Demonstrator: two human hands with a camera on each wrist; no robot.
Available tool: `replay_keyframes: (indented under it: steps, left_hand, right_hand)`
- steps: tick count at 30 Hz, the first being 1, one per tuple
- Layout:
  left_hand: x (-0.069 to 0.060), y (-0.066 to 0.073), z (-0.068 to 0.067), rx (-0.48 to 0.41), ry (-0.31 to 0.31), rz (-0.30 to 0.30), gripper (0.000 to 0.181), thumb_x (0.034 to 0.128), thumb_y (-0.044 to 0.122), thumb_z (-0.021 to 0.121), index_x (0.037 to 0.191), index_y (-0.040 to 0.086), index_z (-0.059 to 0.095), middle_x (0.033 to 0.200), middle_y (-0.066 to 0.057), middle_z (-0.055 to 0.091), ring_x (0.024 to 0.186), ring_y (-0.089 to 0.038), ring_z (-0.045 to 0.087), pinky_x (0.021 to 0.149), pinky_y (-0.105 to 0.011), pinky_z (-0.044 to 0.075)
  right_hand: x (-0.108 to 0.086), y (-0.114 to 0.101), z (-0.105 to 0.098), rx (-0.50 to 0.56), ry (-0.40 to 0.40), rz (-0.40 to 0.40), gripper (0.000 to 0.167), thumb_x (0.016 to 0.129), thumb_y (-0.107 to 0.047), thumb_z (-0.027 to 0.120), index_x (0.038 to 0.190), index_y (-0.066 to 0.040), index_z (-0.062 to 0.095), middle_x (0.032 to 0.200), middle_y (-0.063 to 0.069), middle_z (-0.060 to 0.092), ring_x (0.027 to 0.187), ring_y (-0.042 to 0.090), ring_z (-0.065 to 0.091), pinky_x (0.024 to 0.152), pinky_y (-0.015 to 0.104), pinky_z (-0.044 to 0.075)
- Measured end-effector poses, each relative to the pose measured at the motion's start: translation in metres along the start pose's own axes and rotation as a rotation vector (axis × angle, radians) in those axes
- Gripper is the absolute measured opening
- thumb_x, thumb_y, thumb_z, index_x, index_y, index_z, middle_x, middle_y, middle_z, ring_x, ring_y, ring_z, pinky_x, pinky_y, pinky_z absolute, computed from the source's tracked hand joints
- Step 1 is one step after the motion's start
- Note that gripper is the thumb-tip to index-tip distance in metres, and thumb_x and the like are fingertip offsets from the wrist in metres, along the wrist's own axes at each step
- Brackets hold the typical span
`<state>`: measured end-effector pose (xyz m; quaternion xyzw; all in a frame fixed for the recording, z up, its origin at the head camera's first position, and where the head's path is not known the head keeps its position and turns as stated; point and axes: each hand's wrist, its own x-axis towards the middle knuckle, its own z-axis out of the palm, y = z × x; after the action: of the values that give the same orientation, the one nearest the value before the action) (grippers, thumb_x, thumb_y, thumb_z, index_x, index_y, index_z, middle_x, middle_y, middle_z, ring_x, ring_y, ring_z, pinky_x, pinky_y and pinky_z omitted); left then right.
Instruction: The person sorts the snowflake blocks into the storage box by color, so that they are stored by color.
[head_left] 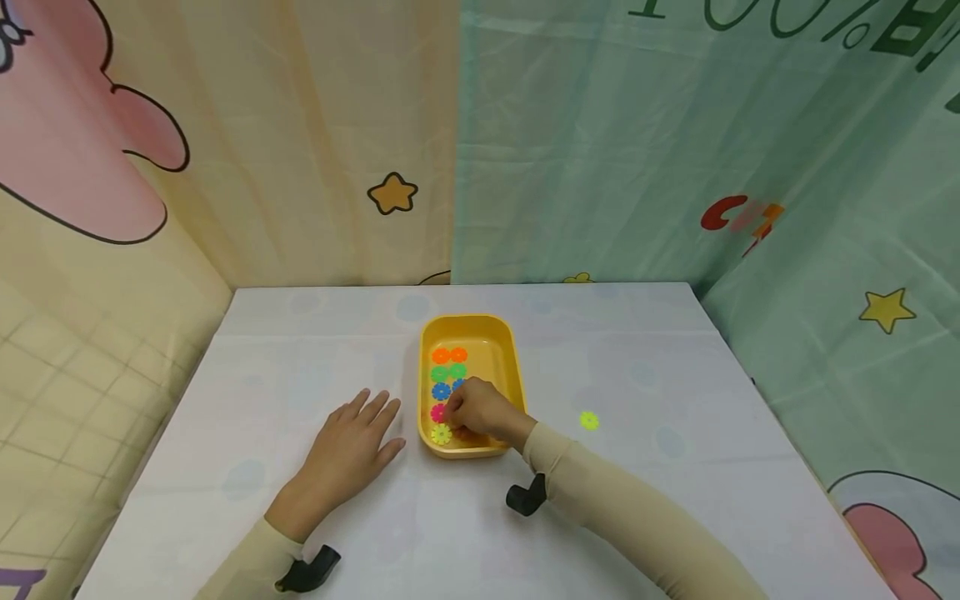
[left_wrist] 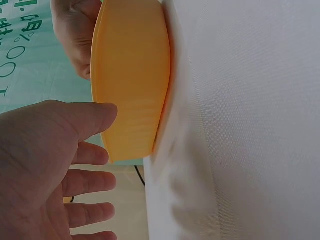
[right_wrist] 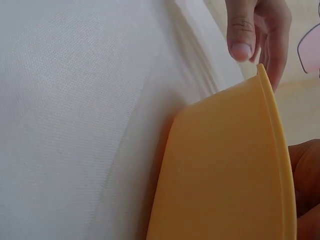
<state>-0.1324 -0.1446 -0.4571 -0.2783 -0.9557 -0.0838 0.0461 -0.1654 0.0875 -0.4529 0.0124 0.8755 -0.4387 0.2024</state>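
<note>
A yellow tray lies on the table. Along its left side are flower-shaped pieces: two orange pieces, two green pieces, two blue pieces, a pink piece and a yellow piece. My right hand reaches into the tray, fingers bent beside the pink piece and partly over a blue one; its fingertips and anything between them are hidden. Left of the tray, my left hand is spread with straight fingers, holding nothing. In the left wrist view its thumb overlaps the tray's wall.
Another yellow flower piece lies on the white table, right of the tray. Printed curtains stand behind and beside the table. Each sleeve bears a black wrist camera mount.
</note>
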Motion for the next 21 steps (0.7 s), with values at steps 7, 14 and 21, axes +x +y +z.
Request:
replay_keyframes:
  steps: [7,14,21]
  left_hand:
    - [0.002,0.000,0.001,0.011,0.000,-0.006,0.064,0.0911,0.040,0.076,0.142,0.004,0.059,0.148,-0.019,0.055,0.139,-0.046,0.045,0.107,-0.064,0.042]
    - [0.003,0.000,0.000,0.009,0.001,-0.006,0.064,0.0912,0.039,0.076,0.142,0.004,0.059,0.148,-0.020,0.055,0.140,-0.046,0.045,0.108,-0.065,0.042]
    - [0.004,0.002,0.001,0.010,0.003,-0.007,0.064,0.0911,0.039,0.076,0.142,0.005,0.059,0.147,-0.019,0.055,0.140,-0.045,0.045,0.107,-0.064,0.042]
  right_hand:
    - [-0.004,-0.002,-0.020,0.040,0.030,-0.043,0.008,0.090,-0.003,0.070,0.092,0.002,0.076,0.078,0.006,0.068,0.067,0.018,0.061,0.063,0.027,0.057]
    - [-0.009,-0.001,-0.049,0.130,0.055,-0.035,0.016,0.095,-0.008,0.068,0.105,0.004,0.072,0.089,0.011,0.070,0.075,0.022,0.066,0.073,0.031,0.062]
    - [-0.019,0.014,-0.076,0.155,0.135,-0.048,0.022,0.094,-0.009,0.071,0.110,0.005,0.070,0.093,0.014,0.070,0.082,0.030,0.070,0.073,0.031,0.062]
